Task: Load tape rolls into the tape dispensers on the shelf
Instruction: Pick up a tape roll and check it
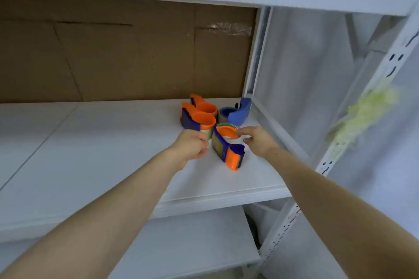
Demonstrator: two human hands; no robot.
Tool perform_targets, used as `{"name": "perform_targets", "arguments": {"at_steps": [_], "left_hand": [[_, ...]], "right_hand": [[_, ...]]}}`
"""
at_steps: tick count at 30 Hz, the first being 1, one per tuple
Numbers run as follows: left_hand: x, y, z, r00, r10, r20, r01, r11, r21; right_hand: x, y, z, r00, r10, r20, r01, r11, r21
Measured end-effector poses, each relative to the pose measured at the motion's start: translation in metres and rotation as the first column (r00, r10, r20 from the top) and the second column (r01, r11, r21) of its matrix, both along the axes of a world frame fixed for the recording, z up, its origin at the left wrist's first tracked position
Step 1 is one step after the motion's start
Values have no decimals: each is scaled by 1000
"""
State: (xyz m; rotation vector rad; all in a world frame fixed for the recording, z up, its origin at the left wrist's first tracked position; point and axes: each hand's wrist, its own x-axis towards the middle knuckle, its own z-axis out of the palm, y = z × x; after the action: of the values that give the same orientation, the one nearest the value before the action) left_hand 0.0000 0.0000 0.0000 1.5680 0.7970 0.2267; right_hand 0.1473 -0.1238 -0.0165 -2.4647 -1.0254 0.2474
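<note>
On the white shelf point(113, 142), 4 tape dispensers are clustered near the right upright. The nearest dispenser point(229, 149), orange and navy, is laid on its side between the hands, probably so its hub faces up for loading. Its tape roll point(227, 125) is seated around the orange hub and appears pinched at its right rim by the right hand point(258, 140). The left hand point(192, 146) is curled against a neighbouring orange dispenser point(199, 119), perhaps to steady it; a grip cannot be confirmed.
</note>
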Motion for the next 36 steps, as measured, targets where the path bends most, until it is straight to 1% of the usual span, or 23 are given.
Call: {"name": "perform_targets", "arguments": {"at_steps": [2,5,9,11,13,17,19,20,21,23,24,26,27,29,31,33,34,35,36], "left_hand": [[7,2,-7,1000,-2,4,2,1000,-7],[17,-1,-19,999,34,11,-33,996,-78],[30,-4,-28,996,85,8,-84,991,-106],[39,-9,-30,992,127,21,-124,984,-127],[46,-15,-29,981,188,46,-179,972,-151],[50,-20,-31,936,343,75,-325,926,-191],[46,-19,-26,910,400,112,-375,906,-195],[44,-17,-23,901,412,136,-386,904,-182],[42,-15,-21,894,417,166,-391,905,-170],[39,-13,-16,890,405,208,-387,914,-122],[38,-14,-14,897,386,216,-376,922,-91],[38,-17,-10,915,328,233,-315,945,-90],[38,-18,-8,923,287,256,-258,956,-141],[37,-20,-4,929,226,292,-143,950,-278],[31,-19,-1,936,169,309,-53,935,-351],[23,-17,2,944,80,321,42,934,-356],[19,-16,2,943,49,329,78,928,-364],[15,-16,2,940,48,339,96,914,-395],[13,-15,1,936,55,349,102,904,-416]], "right_hand": [[6,5,0,998,36,44,-33,998,-61],[11,10,-1,992,101,75,-89,986,-144],[26,15,-6,975,219,22,-215,970,-112],[34,16,-8,959,283,38,-277,955,-103],[38,17,-9,945,319,65,-314,946,-85],[44,17,-16,902,392,179,-375,919,-123],[45,13,-19,895,412,173,-413,910,-28],[44,11,-20,899,416,138,-428,902,65],[43,8,-19,901,427,74,-433,884,179],[38,4,-15,871,470,-143,-382,830,406],[36,2,-11,832,484,-272,-315,815,487],[30,1,-3,745,460,-482,-158,825,543],[28,0,0,691,450,-566,-84,828,555],[26,-1,6,529,471,-705,85,798,597],[25,-3,11,305,506,-806,238,779,580],[22,-5,14,74,496,-865,310,813,493],[19,-5,14,-5,473,-881,319,836,447],[16,-4,13,-55,456,-888,328,849,415],[12,-3,12,-79,450,-889,344,850,399]]}}
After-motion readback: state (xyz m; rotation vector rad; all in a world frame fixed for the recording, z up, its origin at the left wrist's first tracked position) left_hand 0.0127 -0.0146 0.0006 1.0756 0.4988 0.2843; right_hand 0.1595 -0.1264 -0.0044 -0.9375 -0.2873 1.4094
